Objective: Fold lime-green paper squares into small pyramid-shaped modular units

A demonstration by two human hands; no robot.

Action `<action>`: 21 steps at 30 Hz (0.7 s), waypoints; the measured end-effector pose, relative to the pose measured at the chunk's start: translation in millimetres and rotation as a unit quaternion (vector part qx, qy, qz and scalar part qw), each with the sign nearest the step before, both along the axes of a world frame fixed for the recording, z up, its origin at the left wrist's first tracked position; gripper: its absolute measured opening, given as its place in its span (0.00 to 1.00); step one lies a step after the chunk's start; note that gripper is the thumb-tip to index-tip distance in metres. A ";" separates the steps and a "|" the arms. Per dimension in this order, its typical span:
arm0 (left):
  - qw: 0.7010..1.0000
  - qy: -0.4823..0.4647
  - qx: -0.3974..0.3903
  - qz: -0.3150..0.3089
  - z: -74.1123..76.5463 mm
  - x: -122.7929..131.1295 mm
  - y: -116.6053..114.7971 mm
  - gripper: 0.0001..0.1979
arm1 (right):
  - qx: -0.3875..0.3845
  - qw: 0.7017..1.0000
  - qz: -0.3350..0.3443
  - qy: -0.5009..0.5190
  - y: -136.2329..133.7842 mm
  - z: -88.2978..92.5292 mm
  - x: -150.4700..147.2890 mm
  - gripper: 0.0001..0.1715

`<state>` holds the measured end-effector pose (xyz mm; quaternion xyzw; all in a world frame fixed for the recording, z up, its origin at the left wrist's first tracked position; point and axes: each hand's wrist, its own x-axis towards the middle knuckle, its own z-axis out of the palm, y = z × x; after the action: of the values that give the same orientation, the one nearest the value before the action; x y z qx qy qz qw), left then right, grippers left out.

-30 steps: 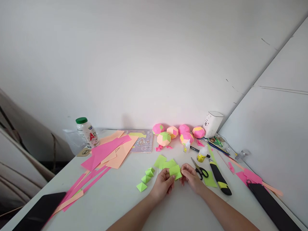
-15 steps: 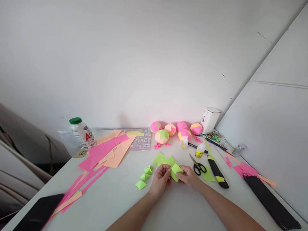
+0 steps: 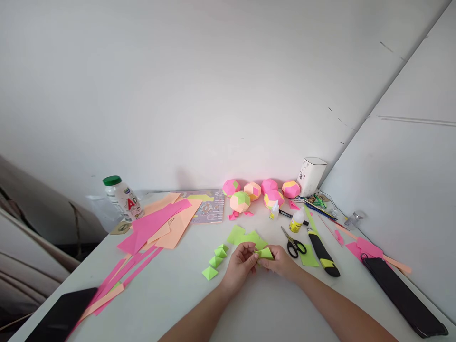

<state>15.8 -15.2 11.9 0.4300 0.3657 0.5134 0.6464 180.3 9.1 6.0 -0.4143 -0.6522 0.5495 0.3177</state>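
Between my hands is a folded piece of green paper (image 3: 265, 253). My left hand (image 3: 242, 264) pinches its left end between thumb and fingers. At its right side, my right hand (image 3: 280, 261) is closed on the same piece, thumb underneath the near edge. Part of the paper is hidden behind the fingers. Flat green paper squares (image 3: 245, 235) lie just beyond both hands. To the left, several small folded green paper pyramids (image 3: 210, 272) stand in a slanting row.
Scissors (image 3: 295, 246), a glue bottle (image 3: 297, 221) and a box cutter (image 3: 323, 254) lie to the right. Several paper balls (image 3: 240, 202) line the wall. Pink and orange sheets (image 3: 153, 225), a white bottle (image 3: 123, 199) and a black phone (image 3: 62, 316) are at left.
The green paper between my hands has turned from showing a broad square face to a narrower, folded shape. My hands have stayed in nearly the same place.
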 end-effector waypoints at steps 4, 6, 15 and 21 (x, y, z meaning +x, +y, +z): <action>0.997 0.080 0.008 -0.017 -2.5 1.7 -2.6 0.24 | 0.022 1.000 -0.012 0.017 0.2 -2.0 -2.0 0.14; 0.993 0.117 0.019 -0.027 -2.3 2.6 -3.5 0.19 | 0.030 0.999 -0.018 0.028 0.3 -3.3 -2.4 0.14; 0.993 0.114 -0.013 0.009 1.3 1.9 -3.0 0.17 | 0.035 0.999 -0.012 -0.001 -1.3 5.4 -3.0 0.20; 0.995 0.098 -0.006 -0.014 2.2 3.0 -3.0 0.17 | 0.032 0.999 -0.020 0.008 -2.0 7.4 -1.9 0.24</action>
<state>18.9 -18.2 14.1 0.4795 0.4243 0.4574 0.6171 178.4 7.1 13.4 -0.4128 -0.6587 0.5247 0.3471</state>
